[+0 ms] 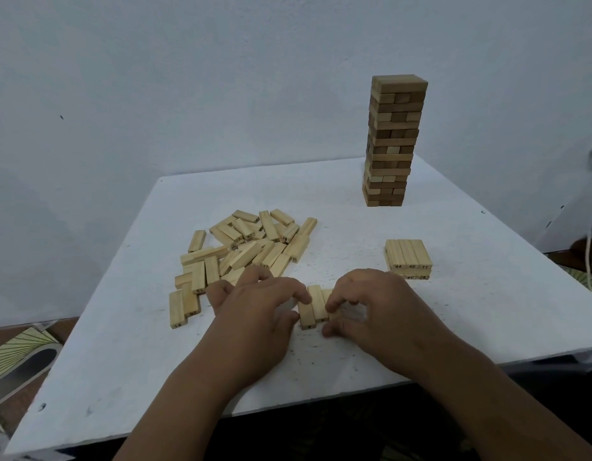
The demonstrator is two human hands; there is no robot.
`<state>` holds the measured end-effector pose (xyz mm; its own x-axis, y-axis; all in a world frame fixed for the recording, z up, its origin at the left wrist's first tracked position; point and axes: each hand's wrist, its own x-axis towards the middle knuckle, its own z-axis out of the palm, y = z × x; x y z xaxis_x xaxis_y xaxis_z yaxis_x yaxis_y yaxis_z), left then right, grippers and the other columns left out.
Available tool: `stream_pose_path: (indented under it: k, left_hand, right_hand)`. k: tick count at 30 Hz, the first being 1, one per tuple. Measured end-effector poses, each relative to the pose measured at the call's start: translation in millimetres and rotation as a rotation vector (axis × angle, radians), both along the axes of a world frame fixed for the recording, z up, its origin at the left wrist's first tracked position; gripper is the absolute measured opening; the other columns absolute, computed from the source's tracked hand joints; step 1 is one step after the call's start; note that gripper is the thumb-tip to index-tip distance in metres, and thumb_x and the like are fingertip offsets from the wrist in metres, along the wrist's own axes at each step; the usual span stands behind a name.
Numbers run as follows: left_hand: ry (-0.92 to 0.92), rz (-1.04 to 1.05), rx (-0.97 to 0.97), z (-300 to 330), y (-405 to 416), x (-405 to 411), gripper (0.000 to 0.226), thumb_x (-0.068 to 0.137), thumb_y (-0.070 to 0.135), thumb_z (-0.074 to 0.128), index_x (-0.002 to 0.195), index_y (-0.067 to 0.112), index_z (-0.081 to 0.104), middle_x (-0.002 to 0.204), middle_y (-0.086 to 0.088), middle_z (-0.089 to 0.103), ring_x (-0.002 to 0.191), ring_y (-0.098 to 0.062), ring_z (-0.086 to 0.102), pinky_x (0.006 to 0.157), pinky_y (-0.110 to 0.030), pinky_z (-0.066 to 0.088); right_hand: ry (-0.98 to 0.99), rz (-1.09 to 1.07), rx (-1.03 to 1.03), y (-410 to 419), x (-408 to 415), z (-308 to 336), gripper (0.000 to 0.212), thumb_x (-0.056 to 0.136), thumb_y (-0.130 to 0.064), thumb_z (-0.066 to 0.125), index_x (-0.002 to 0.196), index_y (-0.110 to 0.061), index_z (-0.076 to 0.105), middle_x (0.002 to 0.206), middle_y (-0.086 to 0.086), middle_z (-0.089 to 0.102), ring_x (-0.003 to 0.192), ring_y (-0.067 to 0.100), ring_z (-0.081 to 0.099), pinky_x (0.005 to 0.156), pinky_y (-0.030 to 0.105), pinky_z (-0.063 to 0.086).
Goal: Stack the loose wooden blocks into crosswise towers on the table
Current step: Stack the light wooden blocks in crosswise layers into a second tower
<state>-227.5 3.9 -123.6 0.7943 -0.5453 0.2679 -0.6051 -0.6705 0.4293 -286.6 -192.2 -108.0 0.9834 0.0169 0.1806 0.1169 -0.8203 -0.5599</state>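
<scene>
I pinch the row of three blocks (316, 306) between my left hand (258, 304) and right hand (371, 301) on the counter (354, 227) and should square their ends flush before stacking them crosswise on the low stack (408, 257).

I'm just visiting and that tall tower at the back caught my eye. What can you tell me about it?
The tall tower is built of small wooden blocks, light and darker brown, laid in many crosswise layers. It stands upright, slightly uneven along its sides, on the far right part of the white table, close to the pale wall. Nothing touches it but the tabletop; both hands are busy well in front of it.
</scene>
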Motion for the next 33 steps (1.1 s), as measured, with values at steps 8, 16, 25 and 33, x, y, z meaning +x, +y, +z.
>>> stream_pose_path:
  k: [8,16,25,33]
  left_hand:
    - [-0.006,-0.004,0.018,-1,-1,1,0.033,0.083,0.019,0.071,0.101,0.044,0.058,0.112,0.034,0.059,0.114,0.002,0.035,0.083,-0.039,0.021]
    - [-0.014,-0.046,-0.047,-7,-1,6,0.029,0.081,0.02,0.076,0.098,0.04,0.066,0.095,0.028,0.059,0.105,-0.001,0.044,0.086,-0.035,0.029]
    - [-0.04,-0.086,-0.072,-7,1,9,0.014,0.074,0.047,0.078,0.081,0.044,0.066,0.097,0.031,0.061,0.106,0.0,0.047,0.096,-0.02,0.03]
    - [0.008,-0.167,-0.083,-4,2,5,0.018,0.068,0.046,0.064,0.086,0.043,0.063,0.111,0.033,0.061,0.121,0.001,0.048,0.1,-0.046,0.034]
  right_hand:
    - [0.008,0.014,0.003,2,1,3,0.021,0.076,-0.035,0.081,0.093,-0.025,0.079,0.097,-0.009,0.069,0.093,0.011,0.06,0.086,0.035,0.05]
    - [0.003,0.029,-0.012,2,-3,6,0.059,0.059,-0.071,0.068,0.096,-0.026,0.077,0.101,-0.01,0.071,0.098,0.01,0.06,0.086,0.037,0.051]
    - [0.004,0.096,0.021,-6,-4,2,0.044,0.065,-0.052,0.067,0.098,-0.025,0.077,0.108,-0.013,0.07,0.101,0.003,0.06,0.086,0.034,0.053]
    - [0.045,0.202,0.022,-20,-2,3,0.034,0.067,-0.033,0.079,0.101,-0.026,0.078,0.109,-0.02,0.066,0.1,-0.003,0.06,0.085,0.022,0.053]
